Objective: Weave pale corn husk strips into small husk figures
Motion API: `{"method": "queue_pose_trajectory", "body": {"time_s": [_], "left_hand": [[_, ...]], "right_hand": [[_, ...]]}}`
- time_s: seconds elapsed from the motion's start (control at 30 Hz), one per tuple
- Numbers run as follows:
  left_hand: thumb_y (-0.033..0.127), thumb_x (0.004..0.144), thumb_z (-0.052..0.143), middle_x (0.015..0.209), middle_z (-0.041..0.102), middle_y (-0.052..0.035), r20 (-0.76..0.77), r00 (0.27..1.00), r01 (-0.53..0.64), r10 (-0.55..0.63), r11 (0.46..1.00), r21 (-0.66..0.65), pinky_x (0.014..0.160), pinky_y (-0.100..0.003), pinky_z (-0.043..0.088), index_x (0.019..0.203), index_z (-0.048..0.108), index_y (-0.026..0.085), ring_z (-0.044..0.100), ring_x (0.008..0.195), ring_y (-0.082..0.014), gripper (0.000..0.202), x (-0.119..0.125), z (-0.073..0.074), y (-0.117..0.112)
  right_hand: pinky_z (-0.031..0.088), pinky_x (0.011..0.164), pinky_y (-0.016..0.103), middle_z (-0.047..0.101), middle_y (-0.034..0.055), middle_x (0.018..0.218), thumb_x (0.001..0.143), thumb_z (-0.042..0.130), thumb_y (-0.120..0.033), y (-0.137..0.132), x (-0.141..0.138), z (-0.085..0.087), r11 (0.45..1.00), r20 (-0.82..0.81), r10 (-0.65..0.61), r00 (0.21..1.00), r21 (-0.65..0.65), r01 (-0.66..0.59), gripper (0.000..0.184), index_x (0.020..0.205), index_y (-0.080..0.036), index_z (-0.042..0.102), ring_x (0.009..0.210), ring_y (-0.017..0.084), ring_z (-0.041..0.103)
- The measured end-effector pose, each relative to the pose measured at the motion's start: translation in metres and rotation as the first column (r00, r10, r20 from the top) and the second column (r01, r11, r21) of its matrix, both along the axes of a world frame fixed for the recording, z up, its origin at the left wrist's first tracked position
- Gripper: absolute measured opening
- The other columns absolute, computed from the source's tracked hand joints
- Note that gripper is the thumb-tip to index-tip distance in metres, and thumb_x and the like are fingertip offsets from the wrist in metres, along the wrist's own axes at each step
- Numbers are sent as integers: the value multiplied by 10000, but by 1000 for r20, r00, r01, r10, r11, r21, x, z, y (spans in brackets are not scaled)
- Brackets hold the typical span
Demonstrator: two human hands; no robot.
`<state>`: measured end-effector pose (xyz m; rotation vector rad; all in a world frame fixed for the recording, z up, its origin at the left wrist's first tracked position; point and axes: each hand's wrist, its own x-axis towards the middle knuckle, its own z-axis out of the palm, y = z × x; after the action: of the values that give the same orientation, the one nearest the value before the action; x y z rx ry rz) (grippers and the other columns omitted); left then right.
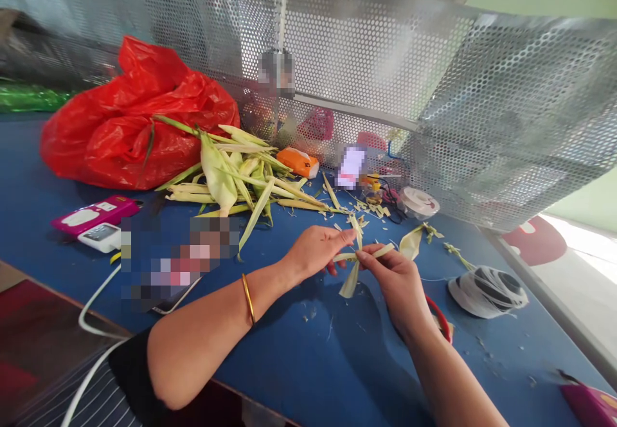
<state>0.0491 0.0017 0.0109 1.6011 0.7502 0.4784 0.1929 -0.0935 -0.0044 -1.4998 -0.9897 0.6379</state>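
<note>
Strips of pale corn husk [351,282] cross each other between my two hands, just above the blue table. My left hand [315,247] is closed on the upright strip, with the thumb pressed near its upper part. From the other side my right hand [393,272] pinches the crosswise strip near the crossing, and one end sticks out above its fingers. A folded husk piece [411,242] lies beyond my right hand. Near my right wrist is a red-handled tool [441,317], mostly hidden. A spool of white thread [488,292] sits to the right.
A heap of corn husks [255,176] lies before a red plastic bag [139,118]. Behind stand an orange tissue pack [299,162], a phone [351,166] and a round clear container [419,202]. A perforated metal screen [347,54] borders the back. A white cable [89,305] hangs at left.
</note>
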Motion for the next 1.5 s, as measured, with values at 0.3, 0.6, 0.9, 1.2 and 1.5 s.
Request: {"method": "queue_pose_trajectory", "body": {"time_s": [0.3, 0.6, 0.9, 1.2, 1.5], "left_hand": [[490, 754, 690, 797, 711, -40, 94, 979, 196, -179, 955, -224, 517, -225, 392, 810, 689, 155, 608, 573, -104, 340, -1, -2, -4], [377, 776, 656, 587, 636, 1, 39, 981, 193, -189, 967, -163, 515, -227, 376, 744, 707, 139, 525, 472, -83, 245, 5, -7, -15], [352, 787, 578, 541, 637, -20, -159, 956, 254, -248, 967, 15, 529, -237, 426, 518, 606, 166, 562, 482, -113, 328, 8, -16, -26], [431, 824, 553, 587, 672, -46, -45, 995, 86, -84, 995, 53, 556, -238, 420, 562, 645, 159, 560, 500, -106, 388, 8, -18, -15], [346, 845, 524, 528, 643, -21, -205, 974, 168, -94, 910, 378, 562, -241, 358, 541, 676, 200, 569, 530, -127, 370, 5, -9, -24]], "right_hand": [[435, 632, 287, 646, 8, 667, 753, 723, -469, -4, -4, 3, 997, 72, -52, 996, 52, 49, 282, 779, -189, 702, 655, 170, 566], [439, 733, 335, 683, 51, 802, 815, 617, -526, -7, 9, 11, 988, 223, -156, 962, 59, 146, 361, 870, -196, 752, 791, 215, 592], [389, 575, 270, 552, -24, 606, 805, 642, -421, -9, -2, 13, 998, 359, 58, 932, -28, -51, 251, 687, -199, 633, 587, 139, 486], [434, 706, 309, 686, 2, 765, 854, 624, -433, -15, -5, 11, 986, 592, -167, 789, 114, 123, 216, 914, -225, 632, 731, 188, 614], [423, 612, 287, 603, -10, 646, 848, 610, -430, -11, -7, 8, 999, 402, 25, 915, -37, -11, 239, 760, -209, 630, 616, 162, 547]]}}
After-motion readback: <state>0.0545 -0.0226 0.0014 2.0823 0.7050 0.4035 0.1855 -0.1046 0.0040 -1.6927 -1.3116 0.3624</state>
